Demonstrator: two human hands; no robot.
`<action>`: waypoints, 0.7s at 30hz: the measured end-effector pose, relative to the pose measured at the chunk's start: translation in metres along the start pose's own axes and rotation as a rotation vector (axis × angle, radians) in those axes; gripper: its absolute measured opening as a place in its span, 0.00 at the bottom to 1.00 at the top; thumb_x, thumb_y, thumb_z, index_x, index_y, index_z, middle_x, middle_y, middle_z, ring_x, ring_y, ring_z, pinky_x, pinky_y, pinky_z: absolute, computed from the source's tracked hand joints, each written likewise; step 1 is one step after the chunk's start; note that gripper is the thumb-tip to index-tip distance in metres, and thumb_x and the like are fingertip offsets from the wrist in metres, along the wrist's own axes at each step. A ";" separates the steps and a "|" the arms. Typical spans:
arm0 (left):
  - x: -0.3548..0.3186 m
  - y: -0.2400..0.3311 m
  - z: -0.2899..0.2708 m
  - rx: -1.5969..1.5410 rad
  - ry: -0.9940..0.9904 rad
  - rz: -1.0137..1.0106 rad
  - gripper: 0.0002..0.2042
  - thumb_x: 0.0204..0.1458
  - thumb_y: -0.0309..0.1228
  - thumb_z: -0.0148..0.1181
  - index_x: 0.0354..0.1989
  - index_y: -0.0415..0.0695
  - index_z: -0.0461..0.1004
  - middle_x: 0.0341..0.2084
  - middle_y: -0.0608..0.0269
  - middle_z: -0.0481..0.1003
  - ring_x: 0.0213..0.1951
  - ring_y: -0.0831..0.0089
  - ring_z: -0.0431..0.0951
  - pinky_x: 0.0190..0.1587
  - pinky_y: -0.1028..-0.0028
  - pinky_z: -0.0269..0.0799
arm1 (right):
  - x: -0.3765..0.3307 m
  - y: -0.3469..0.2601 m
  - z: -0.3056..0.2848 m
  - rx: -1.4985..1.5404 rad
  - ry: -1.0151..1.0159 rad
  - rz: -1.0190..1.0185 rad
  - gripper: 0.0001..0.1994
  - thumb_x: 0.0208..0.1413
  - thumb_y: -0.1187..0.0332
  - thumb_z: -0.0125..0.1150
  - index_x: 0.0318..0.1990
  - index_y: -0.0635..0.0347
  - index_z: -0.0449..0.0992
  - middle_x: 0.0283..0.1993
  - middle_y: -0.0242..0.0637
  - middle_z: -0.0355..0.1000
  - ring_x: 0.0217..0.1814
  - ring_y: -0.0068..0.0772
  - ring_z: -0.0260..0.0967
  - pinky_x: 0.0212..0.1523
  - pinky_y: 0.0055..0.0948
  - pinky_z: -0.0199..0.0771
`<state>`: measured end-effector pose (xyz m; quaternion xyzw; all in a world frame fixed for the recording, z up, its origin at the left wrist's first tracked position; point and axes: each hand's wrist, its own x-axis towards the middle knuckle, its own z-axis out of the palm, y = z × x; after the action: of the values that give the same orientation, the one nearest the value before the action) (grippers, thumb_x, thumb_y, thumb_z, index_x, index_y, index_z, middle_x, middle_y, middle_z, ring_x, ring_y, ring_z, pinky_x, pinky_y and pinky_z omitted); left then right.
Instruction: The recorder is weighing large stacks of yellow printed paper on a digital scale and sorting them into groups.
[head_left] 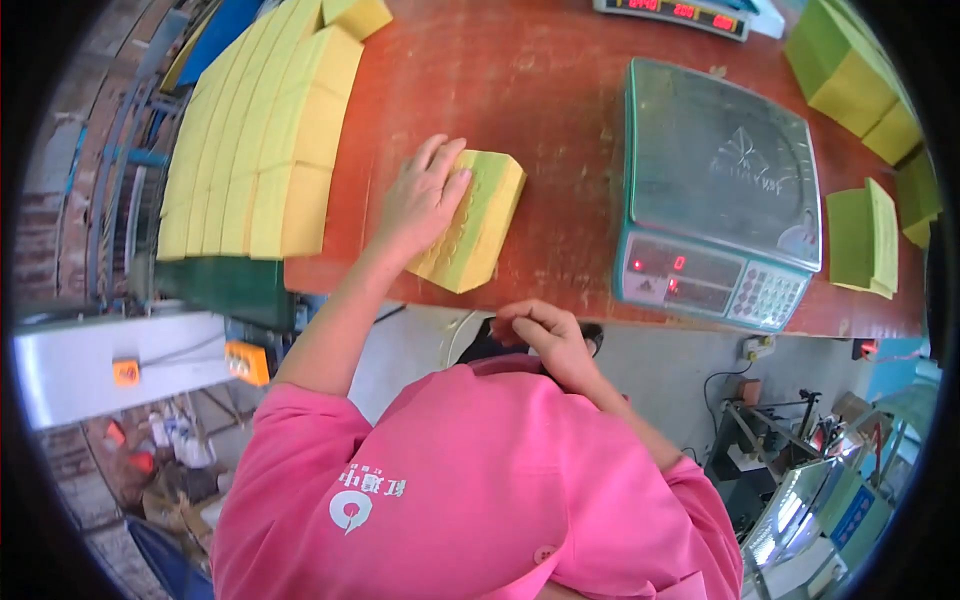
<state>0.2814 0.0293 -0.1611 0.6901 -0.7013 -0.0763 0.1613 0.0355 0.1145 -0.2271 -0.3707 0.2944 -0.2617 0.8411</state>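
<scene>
A block of yellow paper sheets (487,225) with a greener band along its top lies on the red-brown table, close to the front edge. My left hand (422,200) rests over its left side, fingers stretched toward the far end and thumb apart on top. Below the table's front edge, before my body, hovers my right hand (545,338). Its fingers are curled in, and I see nothing in them. To the right stands a teal-framed digital scale (720,170), its pan bare and its red display lit.
Long rows of yellow paper blocks (265,150) stand along the table's left side. More yellow-green stacks (845,75) sit at the far right, with a smaller one (862,238) beside the scale. A second scale's display (680,12) shows at the back. An orange socket box (247,363) is left below.
</scene>
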 end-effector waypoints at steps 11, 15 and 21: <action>-0.106 0.060 0.017 -0.140 0.192 -0.257 0.22 0.63 0.40 0.46 0.62 0.42 0.64 0.63 0.50 0.63 0.62 0.55 0.65 0.62 0.62 0.62 | -0.048 -0.001 -0.034 0.052 -0.281 0.111 0.37 0.55 0.66 0.57 0.71 0.64 0.49 0.73 0.44 0.51 0.76 0.36 0.43 0.72 0.35 0.42; -0.136 0.054 0.041 -1.634 0.234 -0.558 0.22 0.64 0.41 0.47 0.63 0.44 0.63 0.60 0.55 0.67 0.59 0.62 0.69 0.59 0.63 0.67 | -0.082 -0.054 -0.041 -0.544 -0.165 -0.482 0.38 0.51 0.67 0.63 0.70 0.57 0.54 0.73 0.50 0.49 0.76 0.47 0.44 0.71 0.42 0.49; -0.025 0.159 0.078 -2.054 -0.084 -0.209 0.25 0.64 0.44 0.46 0.65 0.43 0.60 0.60 0.55 0.67 0.58 0.64 0.71 0.58 0.63 0.71 | -0.102 -0.151 -0.048 -1.114 0.277 -1.119 0.39 0.39 0.65 0.71 0.64 0.47 0.65 0.71 0.52 0.51 0.71 0.66 0.47 0.66 0.57 0.54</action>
<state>0.1051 0.0510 -0.1843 0.2741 -0.2396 -0.6761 0.6406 -0.1010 0.0708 -0.1055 -0.7929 0.2540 -0.5030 0.2318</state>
